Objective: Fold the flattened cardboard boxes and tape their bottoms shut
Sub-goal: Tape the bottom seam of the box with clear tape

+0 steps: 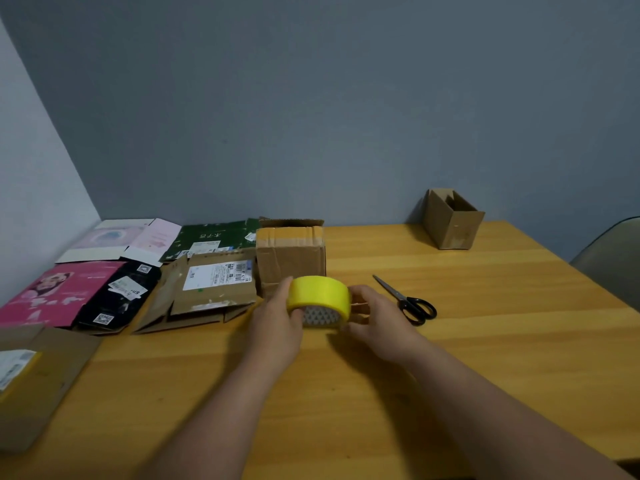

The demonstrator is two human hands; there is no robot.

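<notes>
A yellow roll of tape [320, 295] is held above the middle of the wooden table [485, 341]. My left hand [277, 320] grips its left side, thumb on top. On the roll's right side my right hand [377, 322] pinches at the tape's edge. Just behind the roll stands a folded brown box [291, 258], tape strips across its upper face. A second folded brown box [452, 220] stands at the back right, open side up. Flattened boxes lie at the left: a brown one with a shipping label [207, 289], a black one [117, 299], a pink one [59, 294] and a green one [214, 237].
Black-handled scissors [408, 301] lie on the table right of my hands. More flat cardboard [34, 382] sits at the near left edge. A pale flat carton [117, 239] lies at the back left. A chair back [613, 258] shows at the right. Grey walls close the back and left.
</notes>
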